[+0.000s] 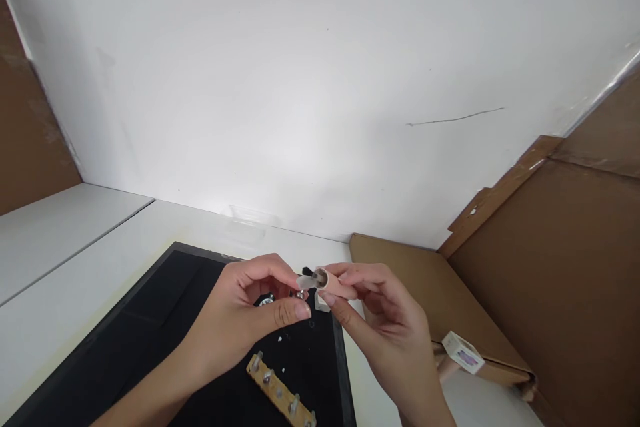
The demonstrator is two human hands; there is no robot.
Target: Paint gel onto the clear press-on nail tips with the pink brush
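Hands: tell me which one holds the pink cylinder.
The right hand holds the pink cylinder; the left hand pinches a small translucent piece instead.

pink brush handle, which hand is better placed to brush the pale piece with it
Probably the right hand: it grips the pink brush handle, with the dark bristles pointing towards the left hand, close to the pale piece. The left hand is occupied, holding that piece.

White wall (280,93) between brown cardboard panels (575,267)
A thin dark line (456,120) marks the wall's right side; light brightens its middle, above a white tabletop (125,253) with a dark seam (100,238) at left.
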